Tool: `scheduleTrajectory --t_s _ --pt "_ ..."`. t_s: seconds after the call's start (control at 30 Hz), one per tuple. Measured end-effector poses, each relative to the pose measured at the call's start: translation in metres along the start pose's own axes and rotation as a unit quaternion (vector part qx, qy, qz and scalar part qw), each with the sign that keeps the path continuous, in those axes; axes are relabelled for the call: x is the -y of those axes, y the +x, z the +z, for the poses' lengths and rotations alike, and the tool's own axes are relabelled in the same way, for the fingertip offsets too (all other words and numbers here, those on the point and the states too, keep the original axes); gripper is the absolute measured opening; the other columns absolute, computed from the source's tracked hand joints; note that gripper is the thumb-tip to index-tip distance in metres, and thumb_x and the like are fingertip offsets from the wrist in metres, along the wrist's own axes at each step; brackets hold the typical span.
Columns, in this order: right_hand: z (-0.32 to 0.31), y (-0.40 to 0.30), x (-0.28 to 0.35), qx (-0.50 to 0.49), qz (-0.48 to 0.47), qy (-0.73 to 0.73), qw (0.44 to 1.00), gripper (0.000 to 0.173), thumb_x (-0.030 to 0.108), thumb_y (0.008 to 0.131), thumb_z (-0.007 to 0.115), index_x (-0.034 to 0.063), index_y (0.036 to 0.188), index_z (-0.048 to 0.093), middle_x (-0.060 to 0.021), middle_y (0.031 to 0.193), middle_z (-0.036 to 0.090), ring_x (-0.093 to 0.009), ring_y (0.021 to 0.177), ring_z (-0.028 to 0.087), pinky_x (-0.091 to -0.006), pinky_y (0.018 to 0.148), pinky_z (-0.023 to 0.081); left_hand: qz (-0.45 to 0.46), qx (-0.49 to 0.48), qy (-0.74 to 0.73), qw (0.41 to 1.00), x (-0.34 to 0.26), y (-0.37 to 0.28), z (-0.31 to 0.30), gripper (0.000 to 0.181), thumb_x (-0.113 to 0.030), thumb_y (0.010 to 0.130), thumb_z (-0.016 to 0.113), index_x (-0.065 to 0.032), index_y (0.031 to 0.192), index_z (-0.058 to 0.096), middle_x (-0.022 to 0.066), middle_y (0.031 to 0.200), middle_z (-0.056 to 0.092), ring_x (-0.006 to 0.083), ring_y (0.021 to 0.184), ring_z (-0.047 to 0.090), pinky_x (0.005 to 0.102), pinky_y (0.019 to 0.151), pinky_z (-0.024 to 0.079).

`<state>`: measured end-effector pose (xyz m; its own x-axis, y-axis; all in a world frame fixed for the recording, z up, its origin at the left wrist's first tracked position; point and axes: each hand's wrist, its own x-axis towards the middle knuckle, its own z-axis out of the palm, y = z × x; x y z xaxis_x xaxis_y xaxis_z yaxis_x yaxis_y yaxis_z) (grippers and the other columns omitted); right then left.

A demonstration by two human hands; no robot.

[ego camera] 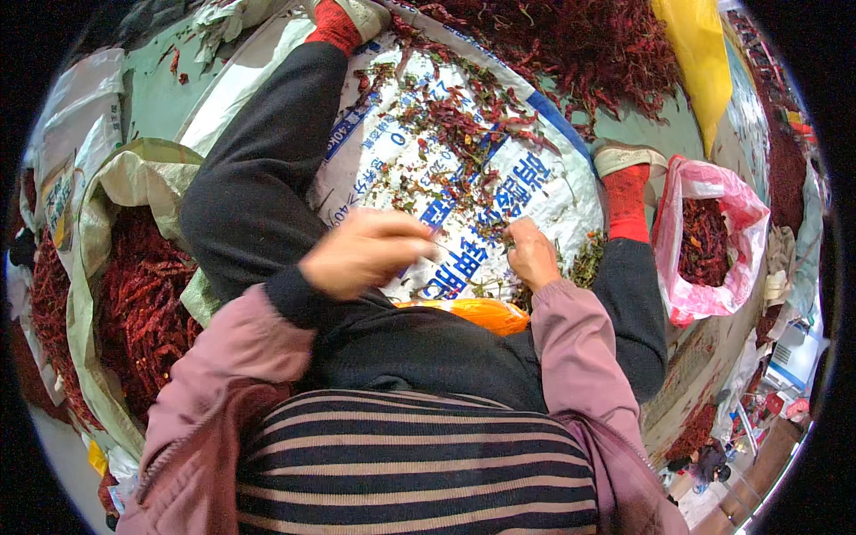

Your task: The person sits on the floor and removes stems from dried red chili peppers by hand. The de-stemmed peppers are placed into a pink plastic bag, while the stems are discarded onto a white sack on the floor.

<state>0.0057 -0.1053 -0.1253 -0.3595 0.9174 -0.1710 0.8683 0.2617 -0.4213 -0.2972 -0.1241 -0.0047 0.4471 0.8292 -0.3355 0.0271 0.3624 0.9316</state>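
Between my legs a white woven sack with blue printing is spread flat. Dried red chilies lie loose on it, among bits of stem and leaf. My left hand is over the sack's near left part, blurred, its fingers bent toward the right; whether it holds anything cannot be made out. At the near right of the sack, my right hand has its fingers curled in, and their tips are mostly hidden. A thin stem shows near it. Close to my lap lies an orange plastic bag.
A pale green woven sack of dried chilies stands at left. A pink plastic bag with chilies is beside my right leg. Beyond the spread sack are a large chili heap and a yellow sheet.
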Motion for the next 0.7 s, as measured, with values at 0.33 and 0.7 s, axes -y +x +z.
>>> scheduleTrajectory --t_s 0.33,0.7 --pt "0.01 0.096 0.001 -0.074 0.004 -0.052 0.996 0.021 0.008 0.07 0.051 0.0114 0.089 0.058 -0.0128 0.085 0.056 -0.032 0.081 0.056 -0.0415 0.07 0.045 -0.091 -0.495 0.217 0.837 -0.061 -0.221 -0.164 0.016 -0.011 0.089 0.048 -0.0046 0.102 0.056 -0.0063 0.064 0.045 -0.0002 0.044 0.032 0.0151 0.038 0.023" --pt "-0.001 0.038 -0.018 0.021 0.257 0.302 0.918 0.012 0.001 0.07 0.054 0.0004 0.081 0.058 -0.01 0.076 0.06 -0.017 0.057 0.055 -0.031 0.049 0.044 -0.088 -0.186 -0.317 0.926 -0.03 -0.045 -0.062 0.015 -0.021 0.088 0.049 -0.0099 0.078 0.046 -0.0044 0.057 0.033 0.0041 0.042 0.025 0.0192 0.036 0.021"
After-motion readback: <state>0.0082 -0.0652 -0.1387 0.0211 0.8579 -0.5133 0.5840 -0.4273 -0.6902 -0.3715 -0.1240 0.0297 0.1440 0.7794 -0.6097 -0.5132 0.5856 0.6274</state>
